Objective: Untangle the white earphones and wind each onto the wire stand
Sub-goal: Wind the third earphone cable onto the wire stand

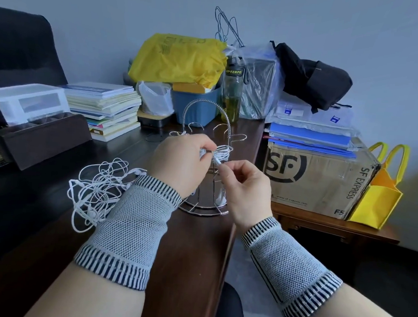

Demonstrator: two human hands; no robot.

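Still, white earphones (97, 187) tangled.

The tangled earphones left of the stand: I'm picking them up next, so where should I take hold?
Pinch an outer loop of the tangled earphones at the near-left edge, coming from above. Loose loops stick out there, clear of the left hand's wrist, which covers the tangle's right side.

Two hands are showing, a left hand (178, 161) and a right hand (244, 185), with two striped wristbands. One wire stand (206, 158) is sitting on one desk (191, 256). One water bottle (232, 90), one cardboard box (317, 180) and one yellow tote bag (378, 195) are sitting nearby.
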